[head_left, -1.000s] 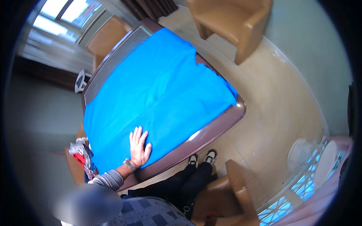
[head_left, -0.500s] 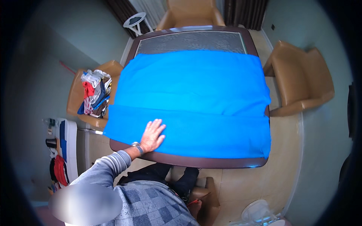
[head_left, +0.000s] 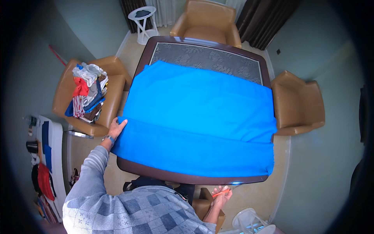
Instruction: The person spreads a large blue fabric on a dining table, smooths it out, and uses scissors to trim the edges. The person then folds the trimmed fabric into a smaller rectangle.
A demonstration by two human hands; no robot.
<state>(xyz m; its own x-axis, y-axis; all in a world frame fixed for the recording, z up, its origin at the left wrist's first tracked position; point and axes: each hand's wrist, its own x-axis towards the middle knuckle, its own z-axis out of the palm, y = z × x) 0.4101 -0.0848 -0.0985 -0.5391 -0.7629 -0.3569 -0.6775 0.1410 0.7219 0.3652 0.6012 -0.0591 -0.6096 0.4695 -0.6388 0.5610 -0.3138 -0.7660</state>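
A large bright blue cloth (head_left: 202,105) covers most of the table, with its near strip folded over along a crosswise line. My left hand (head_left: 116,128) is at the left end of that fold. Its thumb lies on top of the cloth and the fingers go round the edge, partly hidden. Below the table's near edge, my right hand (head_left: 222,197) is closed, palm up, around a slim orange-handled tool (head_left: 220,193). A thin tip seems to stick out toward the right, too small to make out fully.
The dark-framed table (head_left: 171,177) has a grey patterned top at the far end. Tan armchairs stand at the far side (head_left: 206,23) and right (head_left: 302,103). Folded clothes (head_left: 89,91) are piled on the left armchair (head_left: 62,93). A white side table (head_left: 142,13) stands far left.
My left hand has moved left from lying flat on the near strip to the cloth's left edge. My right hand has risen from low by the seat toward the table's near edge, holding the orange-handled tool.
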